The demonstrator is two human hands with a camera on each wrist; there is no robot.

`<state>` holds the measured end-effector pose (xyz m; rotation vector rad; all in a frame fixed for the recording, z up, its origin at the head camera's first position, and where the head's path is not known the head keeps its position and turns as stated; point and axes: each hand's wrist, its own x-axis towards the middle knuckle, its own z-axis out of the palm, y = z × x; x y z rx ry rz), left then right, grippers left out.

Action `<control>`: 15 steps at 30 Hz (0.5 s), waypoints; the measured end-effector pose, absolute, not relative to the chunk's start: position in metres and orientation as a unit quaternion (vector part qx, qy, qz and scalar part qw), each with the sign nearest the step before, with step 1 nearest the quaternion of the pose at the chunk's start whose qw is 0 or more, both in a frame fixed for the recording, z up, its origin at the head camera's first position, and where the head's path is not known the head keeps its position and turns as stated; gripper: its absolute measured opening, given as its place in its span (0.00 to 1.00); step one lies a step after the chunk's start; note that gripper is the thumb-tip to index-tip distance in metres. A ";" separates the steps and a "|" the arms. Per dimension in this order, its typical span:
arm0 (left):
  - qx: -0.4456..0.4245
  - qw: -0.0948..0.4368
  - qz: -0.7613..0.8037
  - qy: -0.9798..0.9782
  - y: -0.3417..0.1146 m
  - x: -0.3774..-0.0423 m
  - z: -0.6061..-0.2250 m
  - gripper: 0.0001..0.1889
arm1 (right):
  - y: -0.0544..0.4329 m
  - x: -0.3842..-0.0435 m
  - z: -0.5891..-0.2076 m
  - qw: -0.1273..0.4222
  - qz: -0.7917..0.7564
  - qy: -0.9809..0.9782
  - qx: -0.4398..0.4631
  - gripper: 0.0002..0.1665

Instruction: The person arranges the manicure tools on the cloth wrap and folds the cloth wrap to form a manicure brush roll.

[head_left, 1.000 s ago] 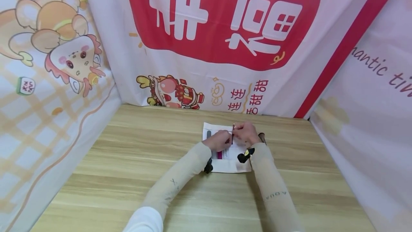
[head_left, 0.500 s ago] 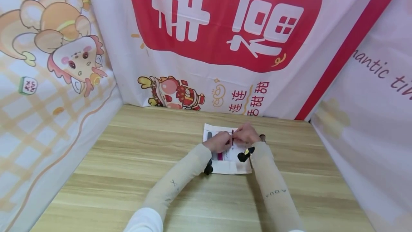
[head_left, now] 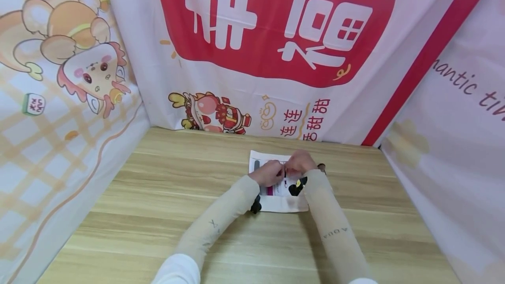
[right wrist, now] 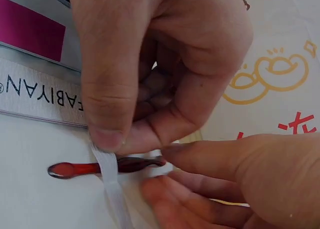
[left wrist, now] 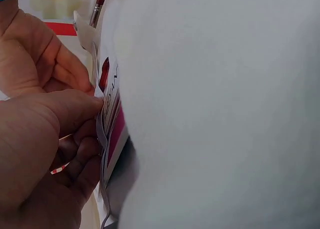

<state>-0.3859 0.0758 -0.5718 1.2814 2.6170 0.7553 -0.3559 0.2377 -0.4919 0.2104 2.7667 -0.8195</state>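
A white cloth wrap point(head_left: 282, 206) lies unfolded on the table with both hands over it. My left hand point(head_left: 269, 173) pinches the white elastic band point(right wrist: 114, 189) between thumb and fingers. Under that band runs a slim dark red tool point(right wrist: 75, 170) with a spoon-shaped end; its exact kind is unclear. The right hand point(head_left: 298, 162) holds the tool's far end at its fingertips. Beside the tool, a file-like strip point(right wrist: 40, 91) printed FABIYAN lies on the wrap. A flat piece with a magenta panel point(right wrist: 32, 31) is next to the strip.
To the right of the right hand, a dark brown item point(head_left: 321, 168) is partly hidden. A grey strip point(head_left: 257, 165) lies at the wrap's left. Printed cloth walls point(head_left: 260, 69) stand behind and beside the wooden table point(head_left: 177, 179).
The red tool has slid towards the person, under the band. My right hand has followed it, lowering and closing in on the left hand, which has stayed nearly still.
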 end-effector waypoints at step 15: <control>0.416 0.084 0.254 0.869 0.067 -0.352 -0.524 0.11 | 0.233 -0.359 -0.502 0.132 -0.276 0.945 0.118 0.11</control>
